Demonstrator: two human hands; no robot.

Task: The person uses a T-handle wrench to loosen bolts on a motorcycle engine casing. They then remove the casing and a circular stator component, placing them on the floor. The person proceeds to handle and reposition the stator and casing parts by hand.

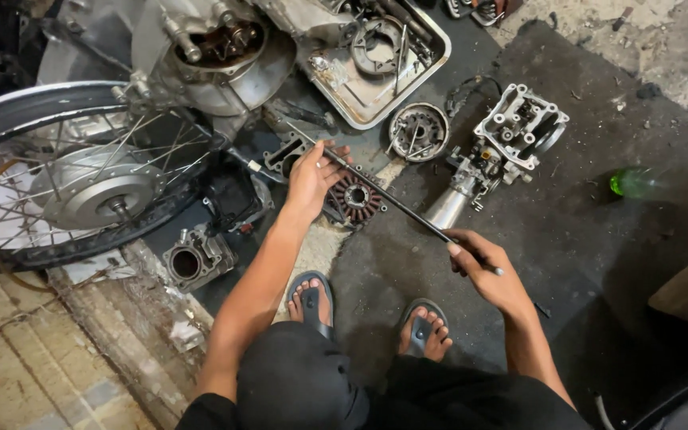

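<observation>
Rod (392, 199), long, thin and dark, is held over the stator coil (354, 196), its axis slanting from the upper end, pinched in the left hand (312, 177), down to the lower end, clamped in the right hand (487, 275).

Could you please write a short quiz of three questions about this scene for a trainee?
1. True or false: both hands hold the same long metal rod.
2. Which part lies on the ground just under the left hand? A. green bottle B. round stator with copper coils C. spoked wheel
3. Fill in: the right hand grips the rod at its ____ end, the one nearer the person's feet.

Key
1. True.
2. B, the stator. The green bottle lies far to the right and the spoked wheel to the left.
3. Lower.
</observation>
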